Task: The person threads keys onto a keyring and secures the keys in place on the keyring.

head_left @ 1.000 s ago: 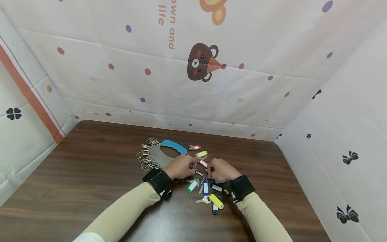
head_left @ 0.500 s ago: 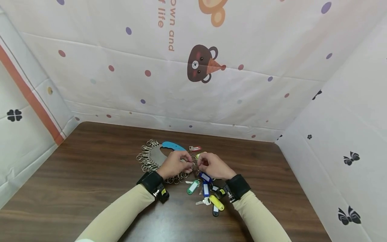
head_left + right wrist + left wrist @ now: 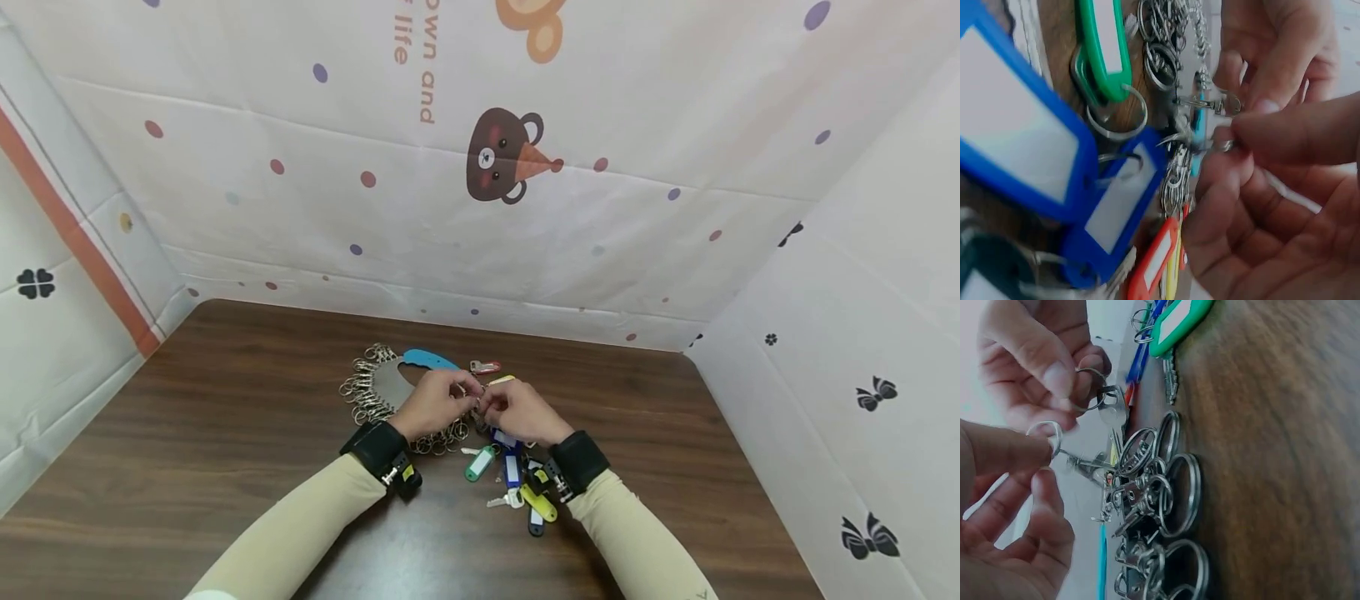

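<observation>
Left hand (image 3: pixel 438 404) pinches a metal ring (image 3: pixel 1059 434); right hand (image 3: pixel 522 413), close by, pinches a second ring (image 3: pixel 1103 377) bearing a key (image 3: pixel 1114 416). Beneath the left, a blue-handled holder (image 3: pixel 392 385) lies on the worktop (image 3: pixel 225 450); a red tag (image 3: pixel 490 367) lies beyond, before a bear-printed backdrop (image 3: pixel 442 200).

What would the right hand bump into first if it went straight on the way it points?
Probably the left hand or the key ring it holds, just ahead; exact depth is unclear.
</observation>
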Tool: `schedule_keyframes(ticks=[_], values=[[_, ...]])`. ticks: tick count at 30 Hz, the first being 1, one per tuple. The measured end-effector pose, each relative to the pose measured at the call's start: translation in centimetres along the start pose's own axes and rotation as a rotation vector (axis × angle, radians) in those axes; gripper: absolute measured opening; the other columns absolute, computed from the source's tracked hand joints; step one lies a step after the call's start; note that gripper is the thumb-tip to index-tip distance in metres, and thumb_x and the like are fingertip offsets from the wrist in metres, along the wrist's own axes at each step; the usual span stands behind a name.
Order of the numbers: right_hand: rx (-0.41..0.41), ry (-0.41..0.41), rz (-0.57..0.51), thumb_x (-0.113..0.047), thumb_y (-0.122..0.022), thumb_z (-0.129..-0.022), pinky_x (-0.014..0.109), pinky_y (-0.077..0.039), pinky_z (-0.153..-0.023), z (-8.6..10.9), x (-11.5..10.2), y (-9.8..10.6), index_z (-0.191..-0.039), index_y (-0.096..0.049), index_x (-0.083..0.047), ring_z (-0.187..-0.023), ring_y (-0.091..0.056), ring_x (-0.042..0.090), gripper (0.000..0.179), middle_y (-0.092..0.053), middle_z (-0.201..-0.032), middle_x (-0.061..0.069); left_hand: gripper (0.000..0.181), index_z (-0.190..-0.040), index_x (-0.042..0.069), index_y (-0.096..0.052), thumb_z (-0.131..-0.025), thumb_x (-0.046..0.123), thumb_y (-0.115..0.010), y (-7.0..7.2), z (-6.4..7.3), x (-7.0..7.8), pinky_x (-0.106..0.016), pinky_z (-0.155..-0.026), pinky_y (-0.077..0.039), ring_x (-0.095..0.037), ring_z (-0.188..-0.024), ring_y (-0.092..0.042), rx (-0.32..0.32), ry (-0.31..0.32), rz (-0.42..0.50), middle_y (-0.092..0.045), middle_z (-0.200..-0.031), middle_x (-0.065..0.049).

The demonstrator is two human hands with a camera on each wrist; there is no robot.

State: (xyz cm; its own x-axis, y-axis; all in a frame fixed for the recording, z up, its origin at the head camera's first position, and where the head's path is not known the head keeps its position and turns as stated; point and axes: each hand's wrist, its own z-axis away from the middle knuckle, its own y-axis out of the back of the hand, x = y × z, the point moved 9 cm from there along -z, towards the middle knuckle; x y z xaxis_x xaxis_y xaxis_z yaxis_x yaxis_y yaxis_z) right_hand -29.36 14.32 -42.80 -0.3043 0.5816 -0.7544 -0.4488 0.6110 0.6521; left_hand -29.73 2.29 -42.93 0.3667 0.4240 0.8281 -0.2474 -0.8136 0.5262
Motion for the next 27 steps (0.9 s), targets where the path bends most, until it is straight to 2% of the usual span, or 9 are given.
schedule_keyframes(ticks=[3,6,11,15,22,24,27], values=[[-0.047,0.051,-0.014,0.005,-0.06,-0.094,0.021,-0.05,-0.07,0.0,-0.5,-0.6,-0.099,-0.074,0.001,-0.077,-0.059,0.01,0.016,-0.071,-0.09,0.008,0.019,-0.107,0.01,-0.076,-0.096,0.0,-0.065,0.0,0.0,0.3,-0.029,-0.077,-0.056,-0.021,-0.092,-0.07,0.019,-0.003,-0.034,-0.076,-0.101,-0.007],[-0.058,0.08,-0.024,0.005,-0.059,-0.095,0.021,-0.051,-0.072,0.1,-0.7,-0.8,-0.098,-0.073,0.001,-0.08,-0.059,0.01,0.015,-0.07,-0.094,0.009,0.018,-0.107,0.01,-0.076,-0.096,0.0,-0.067,0.0,0.1,0.4,-0.03,-0.079,-0.058,-0.018,-0.092,-0.072,0.051,0.012,-0.055,-0.077,-0.099,-0.006],[-0.037,0.096,-0.023,0.005,-0.059,-0.095,0.021,-0.049,-0.072,0.3,-0.7,-0.6,-0.097,-0.071,0.0,-0.08,-0.058,0.011,0.013,-0.068,-0.093,0.009,0.006,-0.093,0.009,-0.075,-0.093,0.003,-0.074,0.2,0.1,-0.4,-0.026,-0.069,-0.059,-0.013,-0.077,-0.071,0.102,0.078,-0.006,-0.076,-0.088,-0.006],[-0.008,0.112,-0.026,0.006,-0.06,-0.095,0.021,-0.047,-0.071,0.3,-0.7,-0.5,-0.1,-0.068,-0.002,-0.081,-0.057,0.011,0.012,-0.067,-0.092,0.01,0.005,-0.089,0.005,-0.075,-0.093,0.001,-0.073,-0.1,0.0,-1.4,-0.022,-0.065,-0.059,-0.011,-0.071,-0.071,0.066,0.128,0.135,-0.076,-0.083,-0.01],[0.061,0.118,-0.02,0.004,-0.062,-0.097,0.022,-0.048,-0.071,0.2,-0.6,-0.3,-0.101,-0.068,-0.007,-0.084,-0.058,0.013,0.013,-0.067,-0.093,0.009,0.017,-0.105,-0.006,-0.077,-0.1,0.004,-0.064,-0.6,0.2,-2.6,-0.025,-0.078,-0.063,-0.011,-0.084,-0.074,-0.035,0.166,0.397,-0.077,-0.101,-0.019],[0.07,0.113,-0.016,0.004,-0.062,-0.097,0.022,-0.048,-0.072,0.2,-0.5,-0.3,-0.102,-0.068,-0.008,-0.084,-0.058,0.013,0.014,-0.067,-0.094,0.008,0.02,-0.109,-0.007,-0.077,-0.101,0.006,-0.064,-0.7,0.3,-2.7,-0.026,-0.082,-0.063,-0.01,-0.088,-0.074,-0.06,0.165,0.438,-0.077,-0.108,-0.022],[0.076,0.099,-0.016,0.003,-0.062,-0.098,0.023,-0.05,-0.075,0.2,-0.2,-0.3,-0.102,-0.069,-0.01,-0.085,-0.059,0.012,0.016,-0.068,-0.095,0.006,0.022,-0.113,-0.008,-0.076,-0.102,0.007,-0.063,-0.7,0.3,-2.5,-0.027,-0.086,-0.063,-0.011,-0.094,-0.074,-0.091,0.145,0.45,-0.075,-0.118,-0.024]])
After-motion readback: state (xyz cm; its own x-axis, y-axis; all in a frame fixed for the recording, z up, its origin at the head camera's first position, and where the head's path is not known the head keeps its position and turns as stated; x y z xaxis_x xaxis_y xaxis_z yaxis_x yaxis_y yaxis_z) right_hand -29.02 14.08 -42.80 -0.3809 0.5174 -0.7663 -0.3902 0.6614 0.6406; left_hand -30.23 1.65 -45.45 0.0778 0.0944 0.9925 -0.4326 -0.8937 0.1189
